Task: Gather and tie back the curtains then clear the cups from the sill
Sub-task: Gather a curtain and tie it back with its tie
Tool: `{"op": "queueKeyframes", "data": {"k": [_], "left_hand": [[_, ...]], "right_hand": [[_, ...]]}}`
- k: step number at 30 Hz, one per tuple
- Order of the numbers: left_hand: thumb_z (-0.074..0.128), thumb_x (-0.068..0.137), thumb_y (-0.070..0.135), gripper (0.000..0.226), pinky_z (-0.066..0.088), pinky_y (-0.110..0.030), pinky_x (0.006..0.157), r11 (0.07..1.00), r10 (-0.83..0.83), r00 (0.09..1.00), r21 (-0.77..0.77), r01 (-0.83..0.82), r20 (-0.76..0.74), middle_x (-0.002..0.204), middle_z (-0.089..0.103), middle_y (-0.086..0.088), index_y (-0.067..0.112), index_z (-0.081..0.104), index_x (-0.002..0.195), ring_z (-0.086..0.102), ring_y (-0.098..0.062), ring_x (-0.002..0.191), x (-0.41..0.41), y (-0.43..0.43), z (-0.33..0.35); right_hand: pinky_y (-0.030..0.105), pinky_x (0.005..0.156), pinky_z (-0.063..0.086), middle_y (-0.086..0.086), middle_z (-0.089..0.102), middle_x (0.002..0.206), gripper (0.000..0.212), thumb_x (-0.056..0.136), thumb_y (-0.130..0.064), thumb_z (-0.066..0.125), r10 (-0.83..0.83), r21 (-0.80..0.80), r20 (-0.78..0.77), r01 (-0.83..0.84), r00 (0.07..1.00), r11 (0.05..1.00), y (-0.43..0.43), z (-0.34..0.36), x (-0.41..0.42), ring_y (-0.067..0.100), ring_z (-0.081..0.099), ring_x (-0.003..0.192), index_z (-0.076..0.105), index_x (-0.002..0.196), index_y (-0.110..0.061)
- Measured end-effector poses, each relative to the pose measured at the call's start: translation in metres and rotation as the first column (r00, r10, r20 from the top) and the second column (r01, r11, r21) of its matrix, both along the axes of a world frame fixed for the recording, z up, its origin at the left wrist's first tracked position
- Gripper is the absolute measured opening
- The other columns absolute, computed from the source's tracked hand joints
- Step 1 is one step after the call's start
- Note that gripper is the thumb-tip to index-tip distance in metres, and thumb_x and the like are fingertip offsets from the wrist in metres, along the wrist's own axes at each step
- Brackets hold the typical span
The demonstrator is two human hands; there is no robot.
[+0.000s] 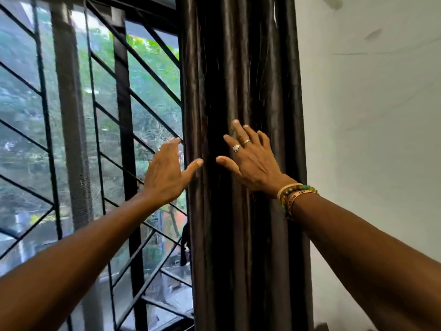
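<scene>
Head view, left to right.

Window: a black metal grille (90, 115) with diagonal bars is seen across the left half; blurred green foliage is seen through the glass.

Left hand (164, 173): raised in front of the grille's right edge, just beside the curtain. Fingers are held straight and together, and the thumb is spread out toward the curtain. Nothing is gripped. The thumb tip lies at the curtain's left edge; contact cannot be told.

Curtain (238, 68): dark and glossy, bunched into narrow vertical folds. It hangs as one column between the window's right edge and the wall, running from the top of the frame to the bottom.

Right hand (253, 158): laid flat against the curtain's middle folds, with fingers spread apart and the thumb pointing left toward the other thumb. No fabric is pinched or clasped. Two rings (241, 145) are worn on the fingers, and bracelets (293, 194) are stacked at the wrist.

Wall (370, 115): white, with faint scuff marks, just right of the curtain.
</scene>
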State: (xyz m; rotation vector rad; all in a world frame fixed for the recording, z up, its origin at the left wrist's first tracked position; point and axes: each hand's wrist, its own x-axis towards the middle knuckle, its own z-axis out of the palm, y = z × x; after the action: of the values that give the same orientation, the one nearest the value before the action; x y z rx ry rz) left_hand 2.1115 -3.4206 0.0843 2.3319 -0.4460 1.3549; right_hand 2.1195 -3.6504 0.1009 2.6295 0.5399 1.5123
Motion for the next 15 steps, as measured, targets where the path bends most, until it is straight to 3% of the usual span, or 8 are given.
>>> {"op": "queueKeyframes", "data": {"k": [5,7,12,15], "left_hand": [[0.075,0.077,0.056,0.083,0.048,-0.039,0.096,0.971,-0.071,0.997,-0.231,0.065,-0.015,0.137,0.055,-0.008,0.014,0.042,0.141,0.057,-0.027,0.119,0.02,-0.03,0.009],[0.078,0.077,0.051,0.079,0.048,-0.036,0.09,0.958,-0.067,0.998,-0.28,0.069,0.018,0.131,0.06,-0.007,0.016,0.045,0.139,0.06,-0.027,0.114,0.033,-0.035,0.013],[0.064,0.092,0.019,0.061,0.042,-0.032,0.085,0.955,-0.086,0.981,-0.268,0.131,0.173,0.128,0.062,-0.015,0.014,0.039,0.147,0.058,-0.035,0.113,0.062,-0.04,0.022],[0.058,0.095,0.013,0.07,0.046,-0.041,0.087,0.959,-0.07,0.977,-0.256,0.121,0.2,0.131,0.06,-0.021,0.016,0.023,0.155,0.058,-0.042,0.111,0.076,-0.041,0.027]], "right_hand": [[0.05,0.114,0.027,0.012,0.025,0.161,0.077,0.094,-0.069,0.017,0.019,0.154,-0.046,-0.011,0.999,0.988,-0.035,-0.011,0.028,0.031,0.035,0.141,0.04,0.148,-0.019],[0.05,0.112,0.029,0.012,0.03,0.159,0.075,0.097,-0.067,0.021,0.004,0.219,-0.082,0.014,0.997,0.976,-0.042,-0.013,0.042,0.031,0.038,0.139,0.04,0.149,-0.016],[0.052,0.109,0.037,0.011,0.037,0.153,0.077,0.097,-0.066,0.029,0.135,0.455,-0.171,-0.044,0.976,0.89,-0.049,-0.005,0.07,0.032,0.046,0.132,0.036,0.149,-0.009],[0.051,0.109,0.04,0.014,0.039,0.151,0.081,0.095,-0.068,0.033,0.26,0.594,-0.201,-0.093,0.945,0.799,-0.043,0.013,0.083,0.031,0.048,0.131,0.035,0.149,-0.008]]}}
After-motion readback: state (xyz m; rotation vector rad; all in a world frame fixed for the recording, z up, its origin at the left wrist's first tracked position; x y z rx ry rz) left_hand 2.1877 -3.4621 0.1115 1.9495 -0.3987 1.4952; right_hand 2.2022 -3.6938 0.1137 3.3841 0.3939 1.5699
